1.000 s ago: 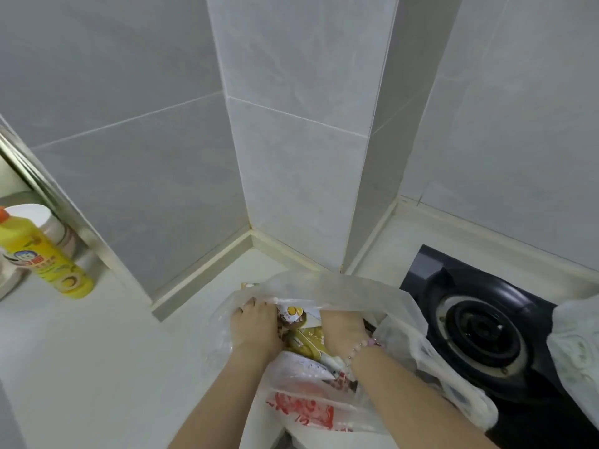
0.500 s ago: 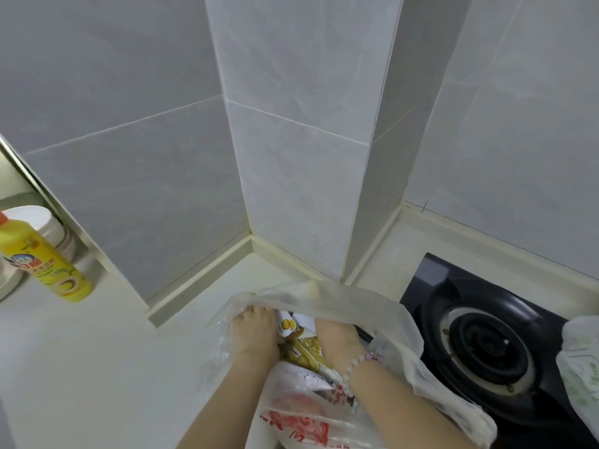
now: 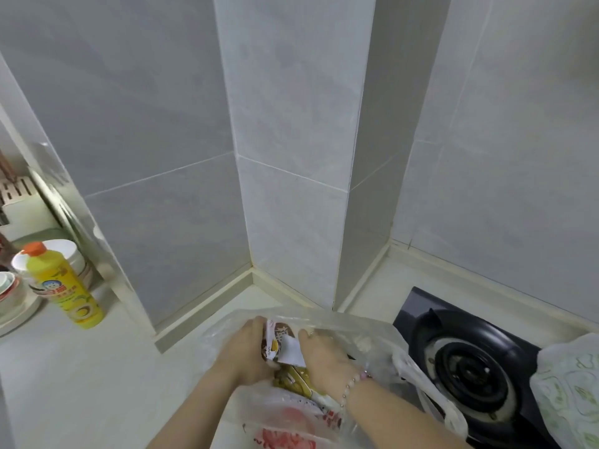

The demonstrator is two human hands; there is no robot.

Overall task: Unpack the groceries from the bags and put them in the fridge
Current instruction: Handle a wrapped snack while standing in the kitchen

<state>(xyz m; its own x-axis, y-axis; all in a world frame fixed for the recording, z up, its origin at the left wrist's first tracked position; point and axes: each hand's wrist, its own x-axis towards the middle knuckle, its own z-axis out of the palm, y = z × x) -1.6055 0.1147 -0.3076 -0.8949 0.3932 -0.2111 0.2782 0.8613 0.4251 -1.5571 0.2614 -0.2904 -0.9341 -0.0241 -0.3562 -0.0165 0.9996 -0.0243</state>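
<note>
A clear plastic bag [image 3: 372, 332] lies open on the white counter [image 3: 81, 384]. Both hands are inside its mouth. My left hand [image 3: 243, 351] grips the left side of a brown, white and yellow food package [image 3: 278, 343]. My right hand [image 3: 327, 354], with a bead bracelet on the wrist, holds the package's right side. Under it sits a yellow-green packet [image 3: 291, 380]. A second bag with red print [image 3: 285, 432] lies nearer to me, partly under my forearms.
A black gas burner [image 3: 466, 371] sits right of the bag, with a green-patterned white bag [image 3: 570, 393] at the far right. A yellow detergent bottle [image 3: 64, 286] and stacked bowls [image 3: 13, 296] stand at the left. Grey tiled walls form a corner behind.
The package has come up higher between both hands, out of the bag's mouth. The camera has tilted, showing more of the left counter and bowls.
</note>
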